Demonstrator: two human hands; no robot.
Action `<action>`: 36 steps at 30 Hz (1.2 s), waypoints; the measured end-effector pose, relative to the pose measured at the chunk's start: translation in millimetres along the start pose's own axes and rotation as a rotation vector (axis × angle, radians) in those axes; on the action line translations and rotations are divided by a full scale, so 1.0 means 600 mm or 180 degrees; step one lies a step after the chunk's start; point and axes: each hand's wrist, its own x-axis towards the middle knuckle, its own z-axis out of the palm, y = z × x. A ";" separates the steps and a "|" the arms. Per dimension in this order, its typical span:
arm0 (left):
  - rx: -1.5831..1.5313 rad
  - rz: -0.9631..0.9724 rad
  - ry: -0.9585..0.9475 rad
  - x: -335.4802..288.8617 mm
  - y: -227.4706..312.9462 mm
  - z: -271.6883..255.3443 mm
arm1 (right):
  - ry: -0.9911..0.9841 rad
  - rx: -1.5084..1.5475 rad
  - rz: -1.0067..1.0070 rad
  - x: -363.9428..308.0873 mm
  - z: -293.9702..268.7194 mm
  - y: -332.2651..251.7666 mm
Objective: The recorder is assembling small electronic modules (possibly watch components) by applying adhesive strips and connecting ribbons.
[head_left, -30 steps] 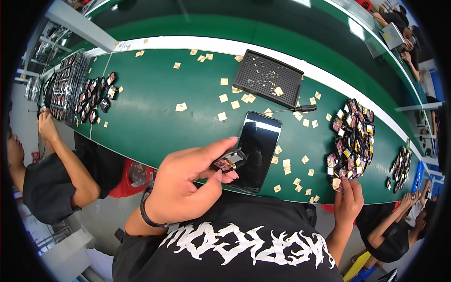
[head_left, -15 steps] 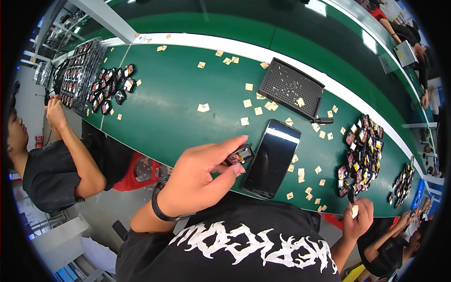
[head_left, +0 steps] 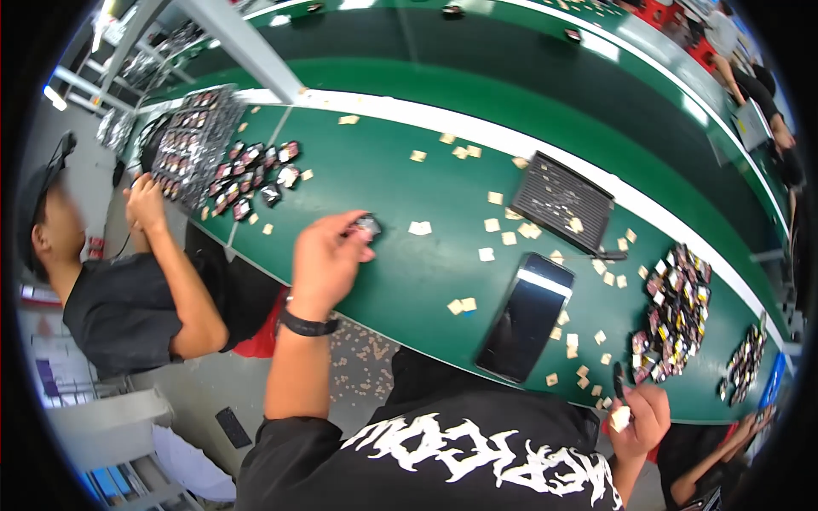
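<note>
Over the table's left part, my left hand (head_left: 325,266) pinches a small black electronic module (head_left: 367,226) between thumb and fingertips. To its left lies a loose cluster of similar modules (head_left: 243,180). My right hand (head_left: 645,415), low at the table's near edge, is closed round a slim black object (head_left: 619,381) whose kind I cannot make out. A small cream square (head_left: 620,418) shows at those same fingers. Just beyond that hand sits a big heap of modules (head_left: 675,311). A dark smartphone (head_left: 526,319) lies between my hands.
Cream squares are scattered on the green table (head_left: 400,281). A black ridged tray (head_left: 564,200) holds small bits, with a screwdriver (head_left: 607,255) near it. Clear trays (head_left: 192,145) of modules stand far left beside a seated co-worker (head_left: 145,289). Another module pile (head_left: 745,364) lies far right.
My left hand has moved left, away from the phone, carrying the module. My right hand has drawn slightly nearer, still gripping the black object and cream square. The view has shifted.
</note>
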 end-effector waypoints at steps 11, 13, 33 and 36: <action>0.1895 0.0964 0.0139 0.089 -0.025 -0.085 | -0.0095 0.0417 -0.1257 0.084 0.052 -0.023; 0.2538 0.1586 0.0415 0.081 -0.016 -0.072 | -0.0051 0.0359 -0.1323 0.080 0.055 -0.027; -0.1791 -0.0422 -0.2439 -0.158 0.154 0.231 | -0.1523 0.3212 0.2384 0.076 0.042 -0.072; -0.1719 -0.0213 -0.2171 -0.166 0.157 0.236 | -0.1703 0.4144 0.3043 0.090 0.044 -0.075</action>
